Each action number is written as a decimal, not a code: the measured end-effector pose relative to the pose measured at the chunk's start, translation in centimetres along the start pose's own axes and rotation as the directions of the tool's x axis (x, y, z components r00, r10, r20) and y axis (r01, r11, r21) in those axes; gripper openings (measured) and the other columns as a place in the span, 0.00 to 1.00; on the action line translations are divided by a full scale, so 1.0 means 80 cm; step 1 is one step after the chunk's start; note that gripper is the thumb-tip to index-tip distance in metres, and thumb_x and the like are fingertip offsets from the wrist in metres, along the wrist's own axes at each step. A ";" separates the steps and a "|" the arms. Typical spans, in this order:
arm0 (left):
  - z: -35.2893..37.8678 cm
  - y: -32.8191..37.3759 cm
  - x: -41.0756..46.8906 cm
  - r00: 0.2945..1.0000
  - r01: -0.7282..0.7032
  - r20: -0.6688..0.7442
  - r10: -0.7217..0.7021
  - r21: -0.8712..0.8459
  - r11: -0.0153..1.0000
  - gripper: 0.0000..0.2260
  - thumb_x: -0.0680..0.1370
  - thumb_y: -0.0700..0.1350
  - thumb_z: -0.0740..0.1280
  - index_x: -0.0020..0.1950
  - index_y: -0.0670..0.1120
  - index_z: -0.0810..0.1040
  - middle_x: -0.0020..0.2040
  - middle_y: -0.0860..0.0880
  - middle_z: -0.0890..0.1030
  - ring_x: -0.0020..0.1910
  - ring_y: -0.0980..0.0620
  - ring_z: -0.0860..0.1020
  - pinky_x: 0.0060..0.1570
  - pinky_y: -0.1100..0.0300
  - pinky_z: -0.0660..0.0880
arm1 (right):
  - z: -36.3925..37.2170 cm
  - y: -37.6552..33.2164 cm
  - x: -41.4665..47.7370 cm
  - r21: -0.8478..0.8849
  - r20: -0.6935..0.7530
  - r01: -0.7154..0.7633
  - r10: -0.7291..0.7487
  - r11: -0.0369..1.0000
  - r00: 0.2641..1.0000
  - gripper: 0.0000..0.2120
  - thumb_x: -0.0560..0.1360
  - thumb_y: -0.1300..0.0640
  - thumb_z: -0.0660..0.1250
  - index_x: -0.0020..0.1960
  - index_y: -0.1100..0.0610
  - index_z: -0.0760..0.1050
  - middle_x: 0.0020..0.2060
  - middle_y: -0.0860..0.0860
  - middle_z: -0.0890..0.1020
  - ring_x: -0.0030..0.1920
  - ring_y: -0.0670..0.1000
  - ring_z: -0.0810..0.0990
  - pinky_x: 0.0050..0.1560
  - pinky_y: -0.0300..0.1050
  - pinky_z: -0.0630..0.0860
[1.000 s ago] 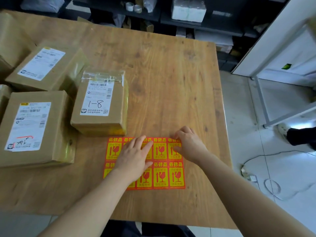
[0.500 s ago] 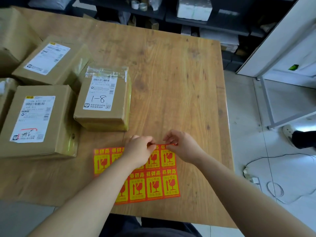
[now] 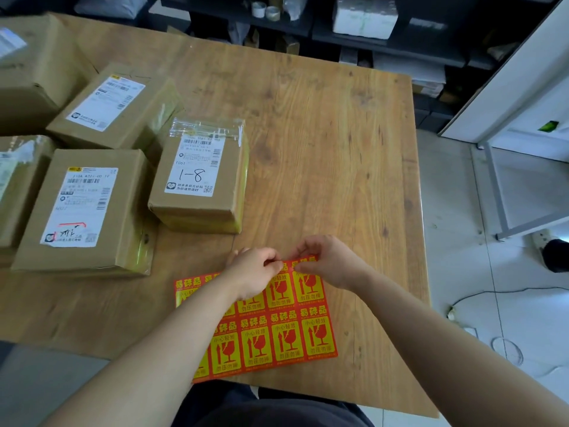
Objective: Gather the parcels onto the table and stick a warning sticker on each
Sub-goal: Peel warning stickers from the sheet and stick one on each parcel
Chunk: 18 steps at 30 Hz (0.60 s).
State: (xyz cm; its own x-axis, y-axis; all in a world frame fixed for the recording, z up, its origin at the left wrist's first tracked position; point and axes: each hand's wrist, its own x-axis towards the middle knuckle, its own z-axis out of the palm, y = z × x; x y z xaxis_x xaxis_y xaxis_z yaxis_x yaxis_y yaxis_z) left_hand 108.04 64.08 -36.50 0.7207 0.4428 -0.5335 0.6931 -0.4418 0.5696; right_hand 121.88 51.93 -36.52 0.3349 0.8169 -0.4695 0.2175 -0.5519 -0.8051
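While the sheet [image 3: 277, 331] of red and yellow stickers is lying on the table [image 3: 323, 118] close to its near edge, both hands are holding its far edge. The left hand [image 3: 252, 272] is curling its fingers and pinching that edge near the middle, and its arm is lying across the left part of the sheet. The right hand [image 3: 329, 261] is pinching the far right corner between thumb and fingers. The two hands are sitting just beside each other, almost touching. I cannot tell if the pinched edge is coming up off the wood. The sheet is lying a little crooked, with its near left corner reaching the table's edge. Five brown boxes are sitting on the left half of the table. The 1-8 box [image 3: 200, 180] is sitting just past the hands, near the sheet but not touching it. The front box [image 3: 83, 211] is lying just beside it on the left, and the back box [image 3: 117, 109] is sitting behind them both. Each of these three is showing a white label on top. The big box [image 3: 34, 72] is standing in the far left corner, and the edge box [image 3: 15, 186] is peeking in at the left side. Behind the table, a dark shelf [image 3: 385, 53] is holding a white block [image 3: 363, 16] and two tape rolls [image 3: 266, 10]. On the right, a thin cable [image 3: 508, 292] is lying on the grey floor [image 3: 462, 272].
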 end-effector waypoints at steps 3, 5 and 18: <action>0.001 -0.002 -0.003 1.000 0.014 0.024 -0.013 -0.024 1.000 0.12 0.82 0.51 0.57 0.57 0.50 0.78 0.44 0.52 0.76 0.63 0.46 0.67 0.66 0.53 0.57 | -0.001 -0.002 0.001 0.021 0.058 0.005 -0.006 1.000 0.998 0.08 0.72 0.63 0.72 0.47 0.50 0.81 0.40 0.46 0.85 0.40 0.42 0.83 0.41 0.34 0.78; 0.002 -0.004 -0.004 0.998 0.036 0.055 -0.033 -0.051 0.998 0.12 0.82 0.51 0.56 0.55 0.50 0.78 0.41 0.53 0.74 0.63 0.45 0.67 0.66 0.53 0.59 | 0.001 -0.003 0.002 0.020 0.067 0.016 -0.017 1.000 0.998 0.09 0.72 0.64 0.72 0.48 0.52 0.82 0.40 0.45 0.84 0.40 0.40 0.82 0.42 0.33 0.77; 0.003 -0.014 -0.005 1.000 -0.014 0.018 0.016 -0.137 0.991 0.10 0.77 0.50 0.67 0.58 0.50 0.79 0.54 0.51 0.81 0.56 0.50 0.76 0.59 0.52 0.72 | 0.010 -0.010 0.003 -0.163 0.019 0.093 -0.091 0.982 0.996 0.07 0.69 0.62 0.74 0.44 0.51 0.80 0.38 0.45 0.83 0.39 0.41 0.81 0.43 0.35 0.78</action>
State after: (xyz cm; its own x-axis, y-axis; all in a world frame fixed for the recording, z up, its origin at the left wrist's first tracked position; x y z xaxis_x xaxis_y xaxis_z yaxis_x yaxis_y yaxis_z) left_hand 106.99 64.18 -37.06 0.7320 0.4211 -0.5355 0.6744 -0.3369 0.6570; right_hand 121.07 52.73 -36.30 0.2964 0.8668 -0.4011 0.3940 -0.4935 -0.7754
